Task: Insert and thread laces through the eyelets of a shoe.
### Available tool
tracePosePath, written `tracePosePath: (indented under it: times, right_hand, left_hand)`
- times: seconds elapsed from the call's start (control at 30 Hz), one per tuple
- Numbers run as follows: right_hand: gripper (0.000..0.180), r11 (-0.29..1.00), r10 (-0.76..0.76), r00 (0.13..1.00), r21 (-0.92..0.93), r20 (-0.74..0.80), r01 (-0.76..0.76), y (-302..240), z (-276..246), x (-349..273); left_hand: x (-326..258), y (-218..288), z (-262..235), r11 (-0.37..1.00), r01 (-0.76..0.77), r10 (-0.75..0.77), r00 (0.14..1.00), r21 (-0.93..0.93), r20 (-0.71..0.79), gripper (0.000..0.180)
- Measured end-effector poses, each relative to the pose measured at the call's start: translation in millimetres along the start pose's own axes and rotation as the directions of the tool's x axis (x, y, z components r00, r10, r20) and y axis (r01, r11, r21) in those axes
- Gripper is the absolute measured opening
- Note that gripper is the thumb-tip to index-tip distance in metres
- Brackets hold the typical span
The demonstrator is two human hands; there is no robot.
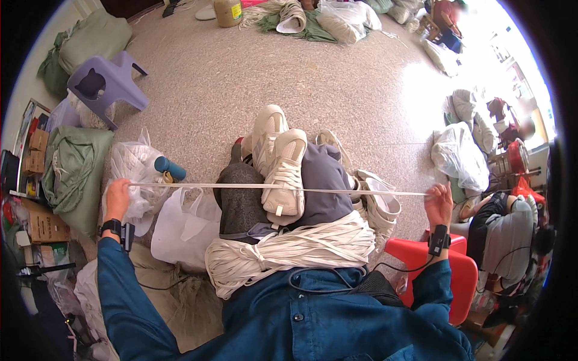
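Across the lap, above the crossed shoes (278, 165), a white flat band (277, 188) runs taut between both raised hands; keeping it level and untwisted seems the way to measure it well. Left hand (118, 197) and right hand (439, 204) each pinch 1 end, with the bundled band (295, 248) resting below.

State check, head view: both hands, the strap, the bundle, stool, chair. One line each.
left hand: closed, pinching the strap end
right hand: closed, pinching the other end
white strap: stretched taut between the hands
strap bundle: piled loose on the lap
purple stool: tipped on its side
red chair: upright, beside the right arm
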State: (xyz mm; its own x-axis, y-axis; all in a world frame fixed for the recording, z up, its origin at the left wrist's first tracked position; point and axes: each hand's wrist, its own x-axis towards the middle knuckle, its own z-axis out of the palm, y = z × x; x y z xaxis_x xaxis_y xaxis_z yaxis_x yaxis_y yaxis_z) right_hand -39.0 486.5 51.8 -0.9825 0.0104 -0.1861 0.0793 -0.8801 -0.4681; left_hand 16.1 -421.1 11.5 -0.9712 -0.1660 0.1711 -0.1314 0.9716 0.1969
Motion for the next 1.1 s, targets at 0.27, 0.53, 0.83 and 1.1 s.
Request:
tracePosePath:
  times: [0.27,0.53,0.83,1.1]
  right_hand:
    - [0.022,0.970,-0.169,0.891,-0.231,-0.422,0.075,-51.7,-55.7,-16.9]
    - [0.022,0.752,0.261,0.944,-0.571,-0.200,-0.329,87.7,41.1,20.5]
    - [0.009,0.243,0.693,0.718,-0.958,0.059,-0.155,250.8,182.8,1.2]
    - [0.014,-0.153,0.584,0.611,-0.666,0.535,0.730,286.2,190.2,-6.7]
  left_hand:
    - [-8.2,-7.6,-28.9,0.956,0.155,-0.133,0.986,0.249,-0.104,0.015]
    - [-25.5,229.4,18.7,0.716,0.029,0.012,0.999,-0.697,0.053,0.013]
    - [-9.9,344.3,58.1,0.478,0.092,0.227,0.948,-0.873,0.224,0.010]
    - [-2.5,361.4,56.5,0.315,0.238,0.053,0.962,-0.919,0.267,0.006]
